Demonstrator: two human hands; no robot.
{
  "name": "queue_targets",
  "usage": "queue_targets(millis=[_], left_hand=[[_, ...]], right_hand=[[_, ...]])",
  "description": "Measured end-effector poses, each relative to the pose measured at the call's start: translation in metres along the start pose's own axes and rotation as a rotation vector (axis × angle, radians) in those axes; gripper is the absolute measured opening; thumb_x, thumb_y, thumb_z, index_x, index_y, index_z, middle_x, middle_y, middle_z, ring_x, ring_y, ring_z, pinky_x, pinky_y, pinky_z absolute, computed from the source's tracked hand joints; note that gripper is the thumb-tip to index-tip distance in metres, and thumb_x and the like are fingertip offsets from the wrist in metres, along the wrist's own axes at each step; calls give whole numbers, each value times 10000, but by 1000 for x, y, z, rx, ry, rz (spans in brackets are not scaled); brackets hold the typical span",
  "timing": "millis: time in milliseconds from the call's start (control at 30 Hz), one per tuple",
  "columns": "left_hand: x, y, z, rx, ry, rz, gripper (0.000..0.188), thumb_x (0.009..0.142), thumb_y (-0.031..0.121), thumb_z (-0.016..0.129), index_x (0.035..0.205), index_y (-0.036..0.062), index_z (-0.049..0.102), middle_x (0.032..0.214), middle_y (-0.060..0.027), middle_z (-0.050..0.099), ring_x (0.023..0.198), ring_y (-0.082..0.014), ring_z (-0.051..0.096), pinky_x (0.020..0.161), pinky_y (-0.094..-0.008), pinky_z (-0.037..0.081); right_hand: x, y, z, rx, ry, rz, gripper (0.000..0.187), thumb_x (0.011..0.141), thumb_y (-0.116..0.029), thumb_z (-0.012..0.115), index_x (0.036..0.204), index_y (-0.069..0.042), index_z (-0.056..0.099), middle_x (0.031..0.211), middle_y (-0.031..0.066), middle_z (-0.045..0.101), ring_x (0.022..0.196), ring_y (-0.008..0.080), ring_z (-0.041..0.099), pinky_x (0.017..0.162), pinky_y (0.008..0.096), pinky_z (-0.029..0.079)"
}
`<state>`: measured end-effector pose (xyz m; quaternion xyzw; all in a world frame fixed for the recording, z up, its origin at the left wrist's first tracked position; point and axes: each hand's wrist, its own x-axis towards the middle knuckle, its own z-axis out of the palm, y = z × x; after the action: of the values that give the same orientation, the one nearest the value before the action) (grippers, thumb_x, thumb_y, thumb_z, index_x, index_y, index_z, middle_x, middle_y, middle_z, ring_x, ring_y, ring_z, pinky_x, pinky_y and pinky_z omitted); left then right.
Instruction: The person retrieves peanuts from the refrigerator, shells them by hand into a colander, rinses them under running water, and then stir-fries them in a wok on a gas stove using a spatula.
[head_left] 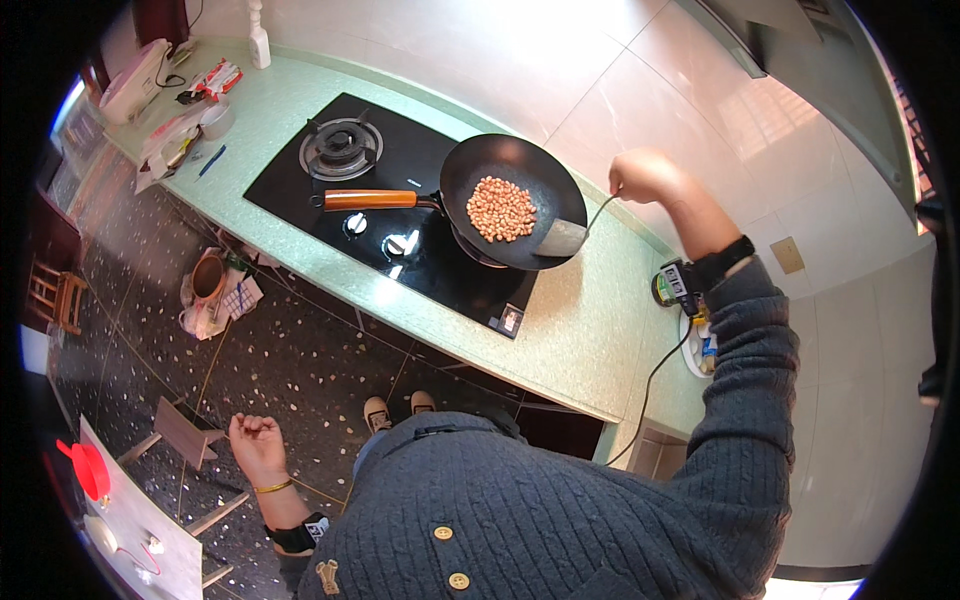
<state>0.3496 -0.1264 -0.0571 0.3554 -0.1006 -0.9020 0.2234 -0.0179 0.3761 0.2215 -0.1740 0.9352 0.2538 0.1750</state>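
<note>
My right hand [645,177] is closed round the thin handle of a spatula [563,238]. The spatula's broad metal blade rests inside the near right rim of a black wok [470,168]. A heap of reddish-brown peanuts [500,209] lies in the middle of the wok, left of the blade. The wok's wooden handle [370,200] points left, and no hand is on it. Low at the left, away from the counter, my left hand [258,448] hangs with its fingers loosely curled and nothing visible in it.
The wok sits on a black glass gas hob [285,185] with a second burner [341,149]. A green jar [664,286] and a white plate [690,352] stand at the counter's right. Bags and a white bowl [217,121] sit far left. A wooden stool [180,435] stands beside my left hand.
</note>
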Motion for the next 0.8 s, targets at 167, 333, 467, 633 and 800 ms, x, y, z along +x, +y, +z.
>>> queue_targets(millis=[167,333,467,633,800], left_hand=[[-2,-2,6,-13,7,-14,80,872,142,495,814,93,521,625,7,456,588,-104,451,636,-282,406],[-2,8,-3,-77,-18,92,78,851,90,462,791,98,511,637,10,457,591,-103,452,643,-283,402],[2,10,-16,-126,-90,76,171,888,157,464,728,107,494,624,13,442,583,-104,440,642,-289,396],[2,5,-11,-134,-53,-4,262,914,249,477,691,111,484,601,15,424,572,-105,422,637,-291,390],[0,6,4,-90,-51,17,249,909,241,480,696,113,488,603,16,437,575,-102,432,631,-281,389]], right_hand=[[16,-31,31,72,305,7,149,737,-154,579,827,-126,695,840,134,658,774,313,629,664,373,499],[-1,-7,2,132,77,-84,173,716,-117,614,865,-125,700,832,109,669,772,257,640,674,347,497],[-11,-8,-2,418,-138,-91,187,721,-97,617,891,-83,691,766,96,668,669,197,637,631,322,494],[14,-34,35,600,129,-40,201,767,-169,563,860,-27,671,635,88,624,540,177,591,549,290,476],[25,-8,66,1009,43,280,217,786,-180,507,747,-9,634,526,67,536,435,160,500,418,308,392]])
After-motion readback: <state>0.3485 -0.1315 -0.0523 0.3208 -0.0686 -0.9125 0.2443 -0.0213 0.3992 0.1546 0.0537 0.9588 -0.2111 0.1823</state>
